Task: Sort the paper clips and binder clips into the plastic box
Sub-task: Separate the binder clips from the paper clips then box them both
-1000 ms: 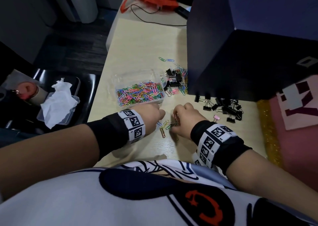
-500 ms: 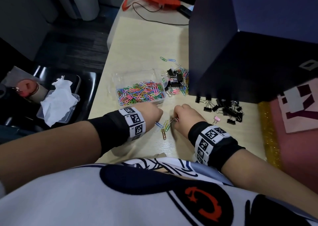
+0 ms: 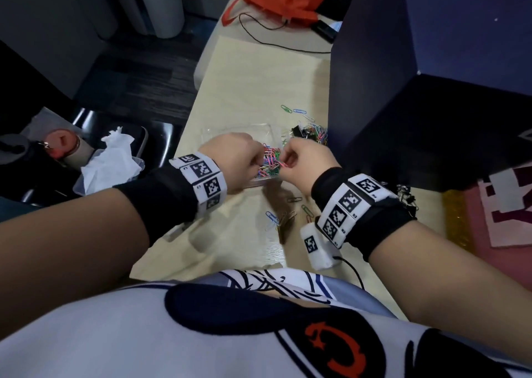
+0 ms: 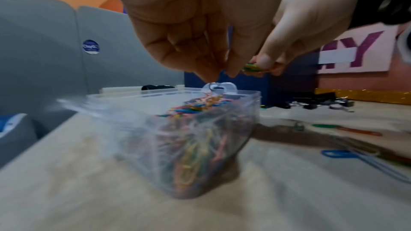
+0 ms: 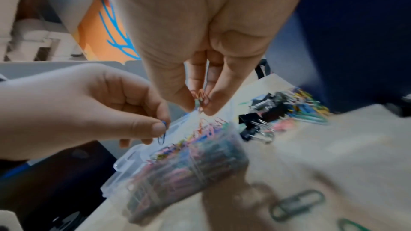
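The table point(image 3: 253, 69) is pale wood, and on it sits the box point(image 4: 124, 104), clear plastic, open on top, one compartment packed with bright paper clips point(image 5: 189, 161) in pink, green, blue and yellow. Just past its far right corner lies a mixed heap point(image 3: 312, 132) of black binder clips and more coloured clips, beside a dark blue partition point(image 3: 403, 89). A second cluster of binder clips point(image 3: 407, 196) lies off to the right, partly hidden by the wrist. A few loose clips point(image 3: 283, 217) stay on the bare wood near the table's front edge.

Both hands hang right over the box, fingertips down and nearly touching each other. The left hand point(image 3: 233, 161) pinches a blue clip point(image 5: 162, 136) between thumb and finger. The right hand point(image 3: 308, 161) pinches a small bunch, reddish and green point(image 5: 201, 97), at its fingertips.

A second ago both hands were low on the table in front of the box, working at the loose clips; now they have lifted and moved forward above it, leaving those few behind.
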{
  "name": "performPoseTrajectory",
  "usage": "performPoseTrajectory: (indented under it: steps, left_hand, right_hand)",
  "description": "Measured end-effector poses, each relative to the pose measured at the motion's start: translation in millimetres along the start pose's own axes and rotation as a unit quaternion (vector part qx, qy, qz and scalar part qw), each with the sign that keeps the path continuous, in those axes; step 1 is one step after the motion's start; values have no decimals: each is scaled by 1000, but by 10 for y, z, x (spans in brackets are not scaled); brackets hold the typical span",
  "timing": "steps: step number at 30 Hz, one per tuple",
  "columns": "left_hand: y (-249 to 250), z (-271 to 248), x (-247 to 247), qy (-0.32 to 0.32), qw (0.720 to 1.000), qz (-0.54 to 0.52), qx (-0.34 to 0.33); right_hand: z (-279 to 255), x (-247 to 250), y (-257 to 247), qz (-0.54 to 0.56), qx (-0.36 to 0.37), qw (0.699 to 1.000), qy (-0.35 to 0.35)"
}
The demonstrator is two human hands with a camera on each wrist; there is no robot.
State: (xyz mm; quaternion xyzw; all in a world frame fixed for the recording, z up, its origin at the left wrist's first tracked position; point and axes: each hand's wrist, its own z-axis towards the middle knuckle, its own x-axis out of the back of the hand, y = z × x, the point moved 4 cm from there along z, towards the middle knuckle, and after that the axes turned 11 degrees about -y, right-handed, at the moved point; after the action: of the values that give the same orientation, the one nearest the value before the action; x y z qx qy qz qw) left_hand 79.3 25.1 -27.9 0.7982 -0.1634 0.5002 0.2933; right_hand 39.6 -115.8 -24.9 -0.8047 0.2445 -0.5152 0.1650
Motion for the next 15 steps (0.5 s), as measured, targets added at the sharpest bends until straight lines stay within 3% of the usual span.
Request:
performPoseTrajectory:
  steps: [3, 6, 9, 11, 15]
  left_hand:
    - [-130, -23, 44, 18, 999, -7, 34]
    - [-69, -86, 10, 23, 1000, -8, 18]
    - [150, -120, -201, -53, 997, 51, -24]
    - [302, -117, -362, -110, 990, 76, -52]
    - [536, -59, -638, -173, 967, 153, -105]
  right_hand:
    - [59, 52, -114, -28, 16, 999, 5]
    - [20, 49, 38, -78, -42, 996, -27]
    - [-90, -79, 350, -166, -131, 971, -111]
    - [-195, -198, 510, -179, -154, 960, -149]
    - [-370, -396, 582, -169, -74, 967, -177]
